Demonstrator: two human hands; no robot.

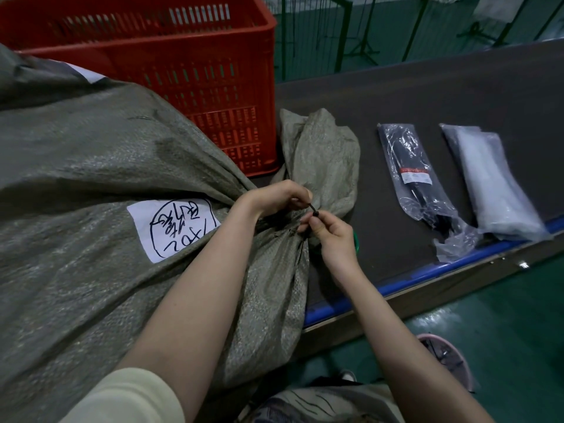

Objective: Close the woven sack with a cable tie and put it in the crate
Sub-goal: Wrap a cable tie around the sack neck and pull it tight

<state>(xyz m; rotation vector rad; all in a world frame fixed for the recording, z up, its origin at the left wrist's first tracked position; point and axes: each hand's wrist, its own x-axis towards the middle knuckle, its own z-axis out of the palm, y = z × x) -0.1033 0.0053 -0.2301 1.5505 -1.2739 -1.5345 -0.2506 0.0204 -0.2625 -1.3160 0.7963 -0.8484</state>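
A big grey-green woven sack (91, 166) lies across the left of the view, with a white handwritten label (174, 228) on it. Its mouth is gathered into a neck, and the loose top (323, 154) flops onto the dark table. A black cable tie (314, 210) runs around the neck. My left hand (274, 198) pinches the tie's tail end above the neck. My right hand (331, 236) pinches the tie's head from the right. The red slatted crate (195, 65) stands behind the sack, at the top left.
On the dark table (427, 96) to the right lie a clear bag of black cable ties (418, 175) and a bag of white ones (494, 184). The table has a blue front edge (396, 282). A pink basin (448, 358) sits on the green floor.
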